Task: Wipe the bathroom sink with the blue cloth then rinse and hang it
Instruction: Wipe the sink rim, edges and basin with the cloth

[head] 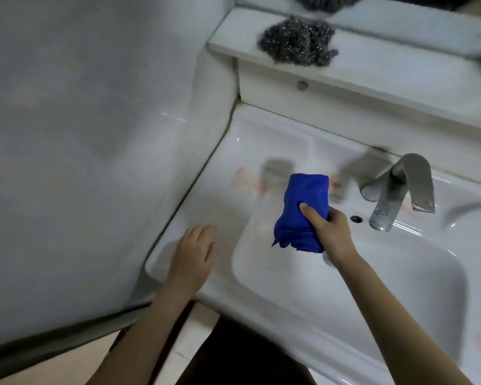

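A bunched blue cloth (pixel 303 207) is held over the back left part of the white sink (pixel 264 298). My right hand (pixel 331 232) grips the cloth, thumb pressed into its front. My left hand (pixel 192 257) rests flat on the sink's left rim, fingers straight. The metal faucet (pixel 400 190) stands at the back of the sink, to the right of the cloth. Faint reddish marks show on the rim behind the cloth.
A steel wool scourer (pixel 297 41) lies on the white shelf (pixel 372 70) above the sink. A pale wall (pixel 81 134) runs close along the sink's left side. The overflow hole (pixel 356 218) sits below the faucet. Floor tiles show under the sink's front edge.
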A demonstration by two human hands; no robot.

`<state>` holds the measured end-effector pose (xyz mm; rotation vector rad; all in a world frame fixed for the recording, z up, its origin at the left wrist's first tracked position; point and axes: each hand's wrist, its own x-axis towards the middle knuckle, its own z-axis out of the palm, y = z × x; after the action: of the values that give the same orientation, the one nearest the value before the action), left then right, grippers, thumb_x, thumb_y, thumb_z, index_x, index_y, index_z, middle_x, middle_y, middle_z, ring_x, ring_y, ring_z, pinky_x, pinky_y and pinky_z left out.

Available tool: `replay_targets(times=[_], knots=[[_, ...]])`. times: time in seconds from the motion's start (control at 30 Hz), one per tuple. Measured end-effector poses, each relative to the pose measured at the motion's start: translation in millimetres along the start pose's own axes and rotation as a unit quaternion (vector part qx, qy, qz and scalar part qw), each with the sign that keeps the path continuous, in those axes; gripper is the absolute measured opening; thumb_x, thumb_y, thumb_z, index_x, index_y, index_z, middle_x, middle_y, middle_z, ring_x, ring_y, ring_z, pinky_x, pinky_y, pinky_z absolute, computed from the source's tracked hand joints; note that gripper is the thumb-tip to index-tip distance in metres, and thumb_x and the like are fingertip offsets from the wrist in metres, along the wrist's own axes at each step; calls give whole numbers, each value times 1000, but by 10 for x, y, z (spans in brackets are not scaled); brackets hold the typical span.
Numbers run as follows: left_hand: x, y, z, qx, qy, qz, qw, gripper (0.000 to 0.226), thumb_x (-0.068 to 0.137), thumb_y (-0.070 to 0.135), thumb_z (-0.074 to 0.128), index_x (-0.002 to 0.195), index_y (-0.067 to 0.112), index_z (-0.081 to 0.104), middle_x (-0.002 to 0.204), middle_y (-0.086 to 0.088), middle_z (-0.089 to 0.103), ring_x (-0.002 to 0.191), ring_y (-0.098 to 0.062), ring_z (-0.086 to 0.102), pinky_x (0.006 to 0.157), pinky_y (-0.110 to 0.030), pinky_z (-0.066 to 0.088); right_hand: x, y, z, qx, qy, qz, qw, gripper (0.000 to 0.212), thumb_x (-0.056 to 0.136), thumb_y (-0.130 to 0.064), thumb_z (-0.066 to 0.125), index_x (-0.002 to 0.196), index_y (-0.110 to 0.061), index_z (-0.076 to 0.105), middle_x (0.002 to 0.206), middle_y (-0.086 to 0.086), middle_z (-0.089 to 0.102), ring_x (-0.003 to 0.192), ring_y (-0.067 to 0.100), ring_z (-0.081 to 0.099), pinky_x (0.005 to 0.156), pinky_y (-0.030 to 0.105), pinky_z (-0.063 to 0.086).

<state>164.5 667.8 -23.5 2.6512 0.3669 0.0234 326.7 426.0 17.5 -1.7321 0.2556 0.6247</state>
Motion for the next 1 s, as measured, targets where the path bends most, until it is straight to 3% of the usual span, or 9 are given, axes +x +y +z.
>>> replay_targets(times=[0.17,0.23,0.3,0.4,0.5,0.57,0.77,0.9,1.0], knots=[[-336,-422,-41,19,55,-33,998,42,96,33,42,110,3,67,110,-12,68,102,-28,58,93,-35,42,646,-384,545,-168,-56,-138,974,26,86,-31,71,90,-7,61,77,1,64,71,22,61,57,22,47],[-448,-560,13,18,59,-31,998,41,92,30,45,115,4,66,116,-9,67,108,-29,59,102,-37,41,955,-368,767,-245,-108,-152,951,29,85,-32,72,103,-12,61,87,-2,65,83,22,62,63,22,48],[-533,-681,86,14,76,-16,997,41,89,27,47,117,4,66,119,-8,66,113,-27,57,110,-37,36,1180,-312,918,-293,-116,-162,935,53,83,-33,74,129,-18,51,104,-2,61,95,22,60,75,28,50],[-540,-758,139,6,113,-1,994,38,89,25,46,110,3,68,110,-8,67,104,-27,58,110,-37,36,1265,-214,1025,-351,-43,-223,908,68,87,-37,64,144,-27,29,101,1,60,88,23,58,73,36,52],[-528,-758,172,21,147,16,989,30,87,21,46,95,5,70,90,-7,66,89,-25,54,112,-33,33,1209,-75,1212,-463,34,-294,836,59,90,-46,48,144,-29,30,109,5,59,93,27,55,81,42,50],[-519,-770,172,20,157,24,987,28,87,20,45,87,7,70,81,-6,63,81,-25,53,112,-30,32,1197,27,1388,-514,75,-293,803,67,90,-60,44,144,-24,32,117,9,53,97,30,51,85,42,46],[-540,-941,156,53,160,97,981,27,88,18,44,66,9,58,65,-6,49,63,-27,44,87,-37,46,1567,64,1333,-553,110,-390,728,57,91,-56,52,135,-19,49,115,18,52,98,36,49,79,42,42],[-518,-952,149,76,172,122,975,28,89,19,45,64,9,53,63,-10,44,62,-29,40,65,-37,37,1482,61,1485,-516,140,-373,758,55,88,-53,56,129,-17,56,121,17,52,102,37,48,80,41,43],[-524,-941,119,63,169,123,976,30,89,20,45,62,10,50,63,-10,42,61,-29,38,60,-38,36,933,404,1648,-505,70,-416,753,52,88,-51,56,125,-14,59,114,15,57,92,35,51,72,39,45]])
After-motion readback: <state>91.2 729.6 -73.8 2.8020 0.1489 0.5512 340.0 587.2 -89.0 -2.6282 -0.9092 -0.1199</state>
